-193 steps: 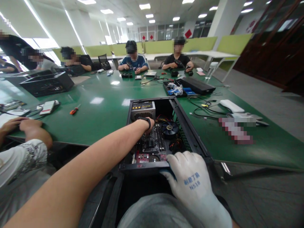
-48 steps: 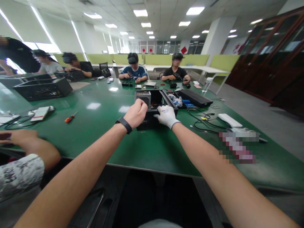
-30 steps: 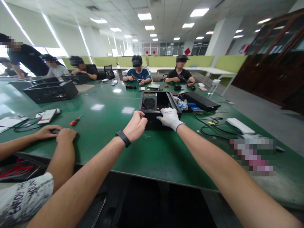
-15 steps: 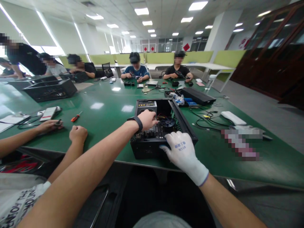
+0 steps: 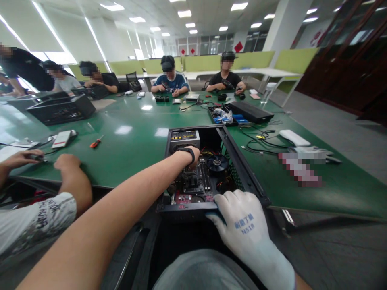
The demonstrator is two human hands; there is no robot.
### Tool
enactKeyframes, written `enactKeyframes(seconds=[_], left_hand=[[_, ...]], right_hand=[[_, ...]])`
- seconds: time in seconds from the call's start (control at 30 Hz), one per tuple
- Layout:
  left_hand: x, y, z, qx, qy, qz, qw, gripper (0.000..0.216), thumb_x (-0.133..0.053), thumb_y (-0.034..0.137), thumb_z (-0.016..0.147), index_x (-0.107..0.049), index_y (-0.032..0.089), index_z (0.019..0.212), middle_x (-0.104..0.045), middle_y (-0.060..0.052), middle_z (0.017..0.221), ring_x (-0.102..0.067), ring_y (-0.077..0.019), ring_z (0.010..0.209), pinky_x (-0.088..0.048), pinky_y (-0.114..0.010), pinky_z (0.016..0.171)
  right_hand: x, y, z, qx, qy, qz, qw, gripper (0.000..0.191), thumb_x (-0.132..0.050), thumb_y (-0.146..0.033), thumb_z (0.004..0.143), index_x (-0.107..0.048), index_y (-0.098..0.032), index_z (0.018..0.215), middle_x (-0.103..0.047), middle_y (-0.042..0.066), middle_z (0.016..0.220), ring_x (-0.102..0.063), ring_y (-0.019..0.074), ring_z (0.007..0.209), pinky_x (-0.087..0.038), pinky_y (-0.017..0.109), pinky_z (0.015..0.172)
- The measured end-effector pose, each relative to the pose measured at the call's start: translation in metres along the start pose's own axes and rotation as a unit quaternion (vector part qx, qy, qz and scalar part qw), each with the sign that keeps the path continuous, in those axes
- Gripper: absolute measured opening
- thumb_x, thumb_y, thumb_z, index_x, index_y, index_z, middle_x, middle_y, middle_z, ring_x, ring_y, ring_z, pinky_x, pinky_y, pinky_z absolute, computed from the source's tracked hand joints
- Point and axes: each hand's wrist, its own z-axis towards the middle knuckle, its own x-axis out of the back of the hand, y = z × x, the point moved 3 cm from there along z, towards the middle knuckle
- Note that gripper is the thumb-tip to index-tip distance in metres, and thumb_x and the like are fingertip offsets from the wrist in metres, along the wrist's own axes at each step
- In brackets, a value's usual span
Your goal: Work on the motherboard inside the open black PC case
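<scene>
A black computer case (image 5: 246, 169) lies open side up, its near end jutting past the table's front edge. Inside are a power supply (image 5: 183, 136), a motherboard (image 5: 195, 181) and a round black fan (image 5: 217, 163). Bare, with a black band at the wrist, my left hand (image 5: 196, 153) reaches down into the case beside the power supply; its fingers are hidden. My right hand (image 5: 242, 213), in a white glove, is closed over the case's near rim, thumb on the outer face and fingers over the top.
A neighbour's hands (image 5: 68, 161) are at the left, near an orange screwdriver (image 5: 96, 142). Cables (image 5: 256, 143), a white box-like item (image 5: 294, 137) and a loose glove (image 5: 314, 153) lie to the right. Behind the case sits an open black tray (image 5: 222, 114). Two people work across the table.
The case has come toward me, its near end now over the table edge, with my right hand still gripping the rim. My left hand has gone deeper into the case. The view has tilted down.
</scene>
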Motion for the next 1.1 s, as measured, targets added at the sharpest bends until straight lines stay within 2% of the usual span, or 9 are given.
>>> enactKeyframes(seconds=[0.17, 0.3, 0.5, 0.63, 0.8, 0.97, 1.1], left_hand=[[-0.019, -0.004, 0.014, 0.002, -0.019, -0.016, 1.0, 0.062, -0.089, 0.027, 0.05, -0.075, 0.012, 0.108, -0.073, -0.017, 0.11, -0.07, -0.0282, 0.098, -0.057, -0.029, 0.083], [-0.024, -0.004, 0.02, -0.006, -0.019, -0.019, 1.0, 0.064, -0.089, 0.03, 0.05, -0.075, 0.008, 0.108, -0.074, -0.019, 0.107, -0.07, -0.0307, 0.097, -0.057, -0.032, 0.084], [-0.033, -0.006, 0.036, -0.001, -0.021, -0.021, 1.0, 0.07, -0.09, 0.035, 0.047, -0.075, 0.01, 0.11, -0.073, -0.019, 0.109, -0.069, -0.0319, 0.1, -0.056, -0.032, 0.087], [-0.032, -0.006, 0.035, 0.008, -0.014, -0.033, 0.999, 0.069, -0.091, 0.034, 0.044, -0.075, 0.013, 0.108, -0.074, -0.017, 0.108, -0.07, -0.0308, 0.1, -0.056, -0.031, 0.087], [-0.028, -0.003, 0.029, -0.002, -0.01, -0.033, 0.999, 0.073, -0.092, 0.03, 0.045, -0.073, 0.009, 0.112, -0.073, -0.02, 0.111, -0.069, -0.0325, 0.103, -0.055, -0.033, 0.089], [-0.032, -0.007, 0.037, 0.007, -0.019, -0.03, 0.999, 0.075, -0.092, 0.033, 0.044, -0.073, 0.012, 0.114, -0.073, -0.017, 0.112, -0.068, -0.0306, 0.105, -0.053, -0.031, 0.092], [-0.036, -0.009, 0.042, 0.01, -0.026, -0.024, 0.999, 0.073, -0.092, 0.034, 0.042, -0.075, 0.015, 0.111, -0.074, -0.015, 0.11, -0.069, -0.0304, 0.104, -0.054, -0.03, 0.089]], right_hand=[[0.001, -0.002, -0.002, -0.003, -0.004, 0.002, 1.0, 0.025, -0.073, -0.043, 0.077, -0.062, -0.024, 0.088, -0.059, 0.003, 0.079, -0.045, 0.0217, 0.076, -0.019, 0.036, 0.069], [0.0, -0.002, -0.002, -0.001, -0.006, -0.002, 1.0, 0.025, -0.072, -0.043, 0.077, -0.062, -0.024, 0.088, -0.059, 0.003, 0.08, -0.045, 0.0218, 0.077, -0.019, 0.036, 0.068], [0.001, -0.002, -0.001, -0.001, -0.015, -0.004, 1.0, 0.025, -0.07, -0.044, 0.079, -0.062, -0.023, 0.089, -0.06, 0.004, 0.08, -0.045, 0.0214, 0.076, -0.018, 0.036, 0.067], [0.0, -0.002, -0.001, -0.001, -0.013, -0.006, 1.0, 0.024, -0.071, -0.044, 0.078, -0.061, -0.024, 0.088, -0.059, 0.003, 0.079, -0.045, 0.0219, 0.076, -0.018, 0.036, 0.068], [0.0, -0.001, -0.002, -0.001, -0.014, -0.004, 1.0, 0.026, -0.072, -0.044, 0.077, -0.061, -0.024, 0.091, -0.06, 0.003, 0.081, -0.046, 0.0226, 0.077, -0.019, 0.036, 0.068], [0.001, -0.002, -0.002, -0.001, -0.009, -0.005, 1.0, 0.025, -0.072, -0.043, 0.077, -0.061, -0.024, 0.089, -0.06, 0.003, 0.08, -0.046, 0.0226, 0.077, -0.019, 0.036, 0.068], [0.001, -0.002, -0.002, 0.0, -0.009, -0.005, 1.0, 0.025, -0.072, -0.042, 0.077, -0.062, -0.023, 0.091, -0.06, 0.004, 0.08, -0.046, 0.0221, 0.077, -0.019, 0.036, 0.068]])
